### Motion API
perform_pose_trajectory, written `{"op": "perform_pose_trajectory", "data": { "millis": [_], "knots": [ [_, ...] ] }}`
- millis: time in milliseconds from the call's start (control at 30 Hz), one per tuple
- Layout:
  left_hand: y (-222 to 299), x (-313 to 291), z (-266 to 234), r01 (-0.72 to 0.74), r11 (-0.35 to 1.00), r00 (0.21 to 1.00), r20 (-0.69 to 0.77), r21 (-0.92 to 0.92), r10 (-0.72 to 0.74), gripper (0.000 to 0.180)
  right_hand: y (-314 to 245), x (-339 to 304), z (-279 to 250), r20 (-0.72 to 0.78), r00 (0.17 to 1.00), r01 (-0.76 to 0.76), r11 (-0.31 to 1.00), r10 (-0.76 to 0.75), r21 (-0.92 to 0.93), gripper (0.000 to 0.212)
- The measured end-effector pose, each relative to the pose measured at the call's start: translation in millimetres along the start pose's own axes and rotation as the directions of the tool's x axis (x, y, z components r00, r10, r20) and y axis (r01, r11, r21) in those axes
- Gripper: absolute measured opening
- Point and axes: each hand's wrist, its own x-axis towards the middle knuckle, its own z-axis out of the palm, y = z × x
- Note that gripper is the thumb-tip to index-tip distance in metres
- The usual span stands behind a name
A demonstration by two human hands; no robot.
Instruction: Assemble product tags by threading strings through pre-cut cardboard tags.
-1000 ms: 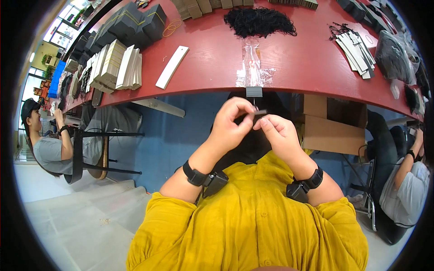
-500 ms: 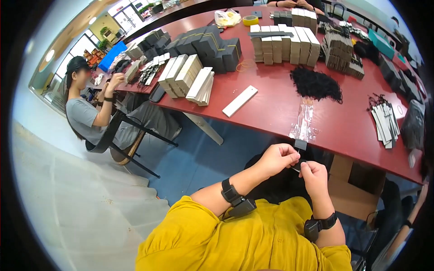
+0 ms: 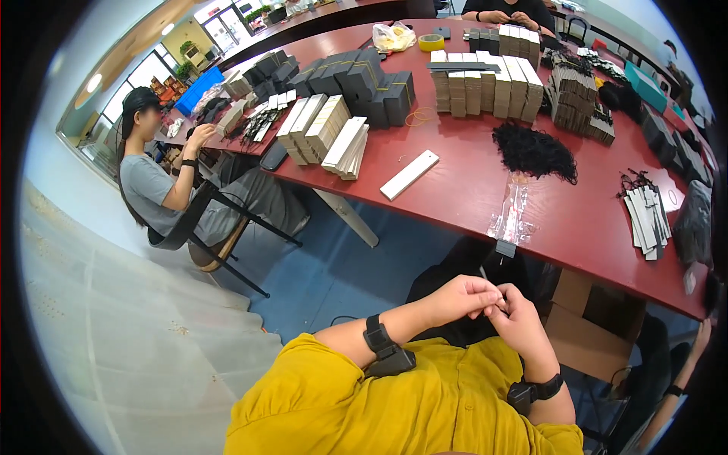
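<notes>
My left hand (image 3: 464, 296) and my right hand (image 3: 519, 320) meet just in front of the table's near edge. Their fingertips are pinched together, and what lies between them is mostly hidden. A thin pale sliver (image 3: 483, 271) shows above my left fingers; I cannot tell what it belongs to. Beyond the hands, a clear plastic sleeve (image 3: 514, 206) lies at the table edge, with a small dark grey piece (image 3: 506, 248) at its lower end. Behind the sleeve is a heap of black cords (image 3: 535, 152).
On the red table (image 3: 455, 197) lie a single white strip (image 3: 409, 175), stacks of white strips (image 3: 315, 129), dark grey bundles (image 3: 356, 80) and corded white tags (image 3: 644, 216). A cardboard box (image 3: 591, 334) is below. Another person (image 3: 155, 182) sits at left.
Both hands have moved slightly down, away from the table edge, and closer together until their fingertips meet. The small dark piece hangs at the sleeve as before. The view has shifted a little.
</notes>
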Motion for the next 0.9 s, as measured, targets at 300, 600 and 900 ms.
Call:
{"op": "perform_pose_trajectory", "data": {
  "millis": [300, 600, 900],
  "knots": [
    [-0.6, -13.5, 0.5, -0.122, 0.577, 0.987, 0.162, 0.807, -0.018, 0.030, 59.8, 2.9, 24.3, 0.150, 0.981, -0.153, 0.972, 0.127, 0.180, 0.036],
    [-26.3, -18.9, 5.0, -0.226, 0.297, 0.974, 0.217, 0.928, 0.063, 0.019, 77.0, -3.3, 41.2, 0.267, 0.925, -0.334, 0.914, 0.271, 0.230, 0.012],
    [-38.1, -9.9, 13.6, -0.216, 0.022, 0.975, 0.214, 0.976, 0.065, 0.012, 92.3, 0.6, 42.6, 0.342, 0.881, -0.394, 0.907, 0.328, 0.146, 0.015]
  ]
}}
